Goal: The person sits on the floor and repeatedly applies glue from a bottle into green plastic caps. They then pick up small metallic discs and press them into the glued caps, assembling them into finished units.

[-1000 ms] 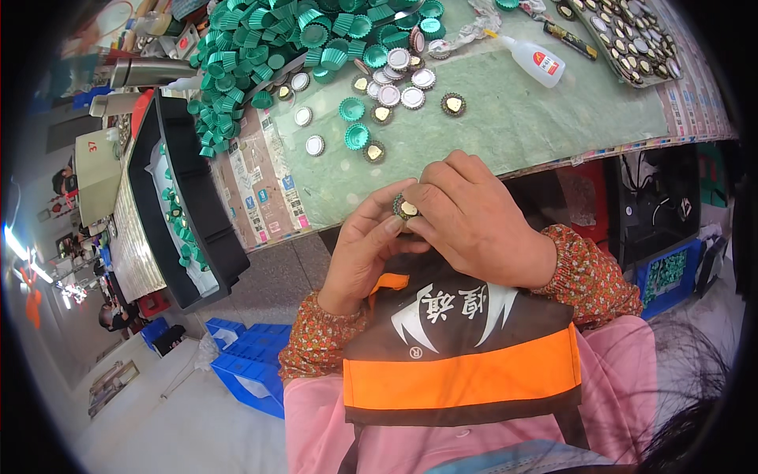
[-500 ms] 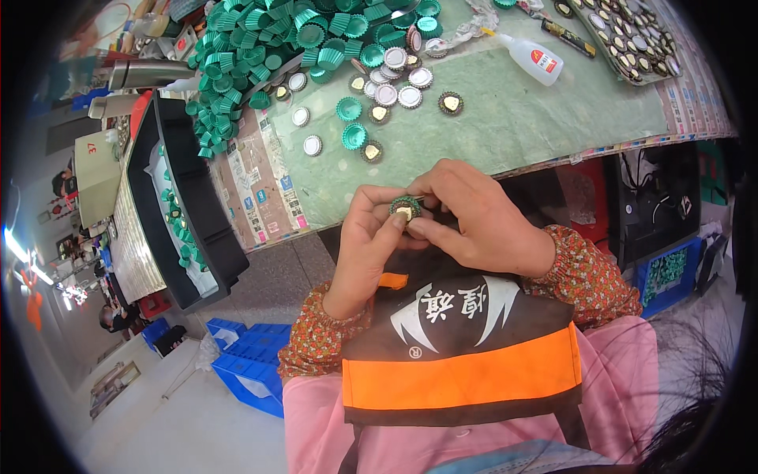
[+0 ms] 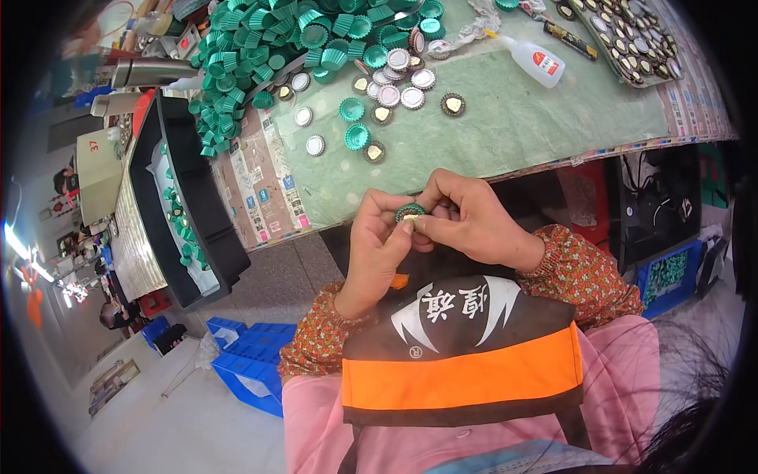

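Observation:
Just off the table's near edge, my left hand (image 3: 377,254) pinches a small green fluted cup (image 3: 410,210) with a brown fluted piece and a pale gold top in it. My right hand (image 3: 479,227) closes on the same cup from the other side, thumb and fingers at its rim. The two thumbs nearly meet over it and hide part of the gold top. Beyond my hands lie two loose green cups (image 3: 357,136), several white-faced discs (image 3: 412,98), and brown fluted pieces with gold tops (image 3: 452,104).
A heap of green fluted cups (image 3: 260,35) covers the far left of the table (image 3: 505,126). A white bottle with a yellow tip (image 3: 537,63), a dark marker-like tube (image 3: 570,39) and a tray of brown pieces (image 3: 628,39) lie far right. A black bin (image 3: 185,197) stands left, blue crates (image 3: 249,367) below.
Both hands stay on the cup, which has shifted slightly right and tilted so less of its gold top shows. My right fingers have curled in more tightly.

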Demonstrator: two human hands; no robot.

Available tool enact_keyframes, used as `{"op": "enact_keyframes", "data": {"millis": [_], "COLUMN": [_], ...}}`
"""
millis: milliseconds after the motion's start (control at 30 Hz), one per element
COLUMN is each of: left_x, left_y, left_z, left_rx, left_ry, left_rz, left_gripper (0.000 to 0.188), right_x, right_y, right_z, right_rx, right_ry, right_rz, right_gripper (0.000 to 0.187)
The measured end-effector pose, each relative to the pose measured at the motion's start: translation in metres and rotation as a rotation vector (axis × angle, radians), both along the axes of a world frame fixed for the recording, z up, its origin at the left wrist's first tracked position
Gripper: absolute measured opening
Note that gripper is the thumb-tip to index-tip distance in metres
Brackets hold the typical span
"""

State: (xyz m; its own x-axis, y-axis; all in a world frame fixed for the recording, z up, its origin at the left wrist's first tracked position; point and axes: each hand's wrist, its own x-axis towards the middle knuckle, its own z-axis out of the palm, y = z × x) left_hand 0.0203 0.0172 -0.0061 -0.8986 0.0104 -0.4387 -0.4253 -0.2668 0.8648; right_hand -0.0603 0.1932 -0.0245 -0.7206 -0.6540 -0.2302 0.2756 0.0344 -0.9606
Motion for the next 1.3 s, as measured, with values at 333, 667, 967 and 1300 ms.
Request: {"op": "enact_keyframes", "data": {"millis": [333, 667, 967, 1300], "left_x": [-0.008, -0.011, -0.103, -0.117], "left_y": [-0.069, -0.185, -0.084, -0.076], "left_z": [0.018, 0.051, 0.012, 0.003], "left_rx": [0.168, 0.345, -1.108, -0.898], "left_ry": [0.087, 0.512, 0.344, 0.321], "left_rz": [0.345, 0.591, 0.020, 0.059], "left_gripper": [0.028, 0.047, 0.023, 0.018], "right_x": [-0.033, -0.107, -0.122, -0.102], "right_y": [0.028, 0.083, 0.083, 0.085], "right_z": [0.031, 0.029, -0.002, 0.015], "right_rx": [0.095, 0.894, 0.948, 0.018], "right_ry": [0.353, 1.325, 1.260, 0.261], "right_rz": [-0.130, -0.514, -0.413, -0.545], "right_gripper": [0.017, 0.039, 0.043, 0.026]}}
